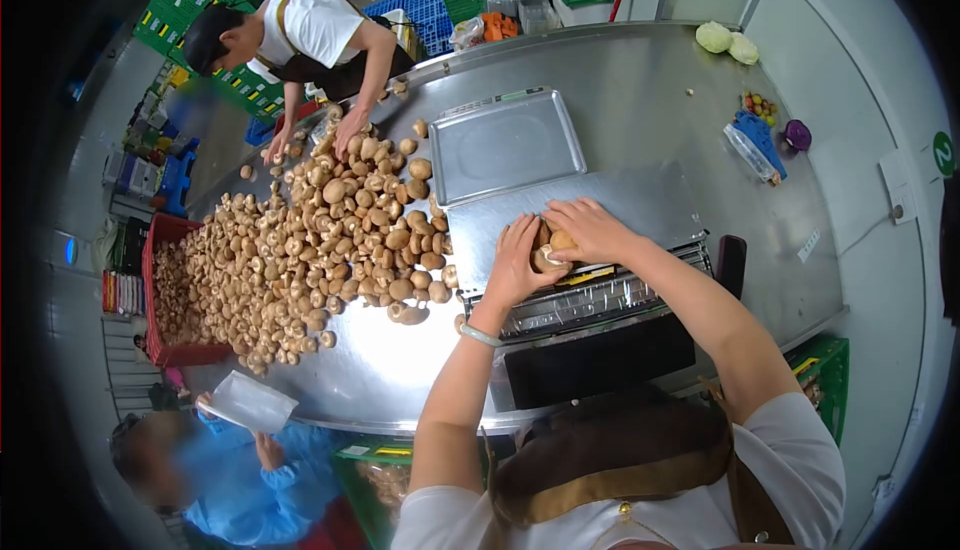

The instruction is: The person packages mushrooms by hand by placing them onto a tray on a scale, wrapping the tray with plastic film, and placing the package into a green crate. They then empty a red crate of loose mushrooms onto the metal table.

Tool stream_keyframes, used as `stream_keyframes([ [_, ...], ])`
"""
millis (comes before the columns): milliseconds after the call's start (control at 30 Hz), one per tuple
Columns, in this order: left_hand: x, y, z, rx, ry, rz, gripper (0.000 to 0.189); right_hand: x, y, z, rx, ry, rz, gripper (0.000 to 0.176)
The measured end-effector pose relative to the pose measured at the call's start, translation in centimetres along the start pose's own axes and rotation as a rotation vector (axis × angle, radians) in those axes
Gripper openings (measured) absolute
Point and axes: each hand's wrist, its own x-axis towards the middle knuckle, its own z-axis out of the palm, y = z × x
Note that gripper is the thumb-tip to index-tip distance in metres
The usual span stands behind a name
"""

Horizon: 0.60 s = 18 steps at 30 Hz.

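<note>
Several brown mushrooms (pixel 550 250) are bunched together between my two hands, over the metal plate of a film-wrapping machine (pixel 640 190). My left hand (pixel 518 262) closes round their near left side, a pale bracelet at its wrist. From the right, my right hand (pixel 592 232) curls its fingers over the top of them. Whether a tray lies under these mushrooms is hidden by my hands. Just in front are the machine's rollers with clear film (pixel 600 305). A large heap of mushrooms (pixel 330 220) covers the steel table to the left.
A scale with a metal tray (pixel 505 145) stands beyond the machine. A red crate (pixel 155 295) of mushrooms tips onto the table's left end. One co-worker (pixel 315 35) reaches into the heap; another person in blue (pixel 265 490) holds a white tray (pixel 250 402). Cabbages (pixel 713 37) lie far right.
</note>
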Motion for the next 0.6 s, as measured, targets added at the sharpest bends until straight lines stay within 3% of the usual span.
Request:
stream_keyframes([
  [100, -0.8, -0.3, -0.5, 0.086, -0.042, 0.000, 0.108, -0.9, -0.7, -1.4, -0.050, 0.018, 0.019, 0.077],
  [133, -1.3, 0.6, -1.5, 0.127, -0.047, -0.060, 0.109, -1.5, -1.2, -2.1, -0.063, 0.117, 0.043, 0.072],
  [167, -2.3, -0.2, -2.2, -0.032, 0.050, -0.059, 0.104, -2.6, -1.6, -3.2, -0.006, 0.202, 0.112, 0.069],
  [233, -5.0, 0.8, -4.9, -0.251, 0.223, -0.326, 0.082, -5.5, -2.1, -5.8, 0.108, 0.379, 0.256, 0.063],
  [300, -8.5, 0.3, -6.5, -0.055, 0.363, -0.591, 0.039, -10.4, -0.6, -5.3, 0.186, 0.464, 0.425, 0.050],
  [333, -10.8, -0.9, -6.1, 0.023, 0.427, -0.581, 0.029, -12.8, -0.4, -5.1, 0.155, 0.409, 0.562, 0.043],
  [400, -13.6, 0.1, -4.7, 0.252, 0.349, -0.551, 0.029, -15.9, -2.2, -3.7, 0.009, 0.297, 0.743, 0.037],
  [467, -14.0, 1.1, -2.4, 0.366, 0.314, -0.534, 0.029, -17.4, -3.6, -1.9, -0.224, 0.194, 0.814, 0.035],
  [500, -13.7, 1.7, -0.9, 0.367, 0.317, -0.534, 0.030, -17.5, -3.6, -0.3, -0.310, 0.246, 0.766, 0.034],
  [567, -12.4, 3.0, 0.8, 0.375, 0.325, -0.569, 0.029, -16.8, -2.9, 2.5, -0.105, 0.343, 0.719, 0.032],
  [600, -12.5, 2.1, 1.4, 0.318, 0.290, -0.553, 0.026, -16.3, -2.4, 3.3, -0.007, 0.277, 0.680, 0.029],
])
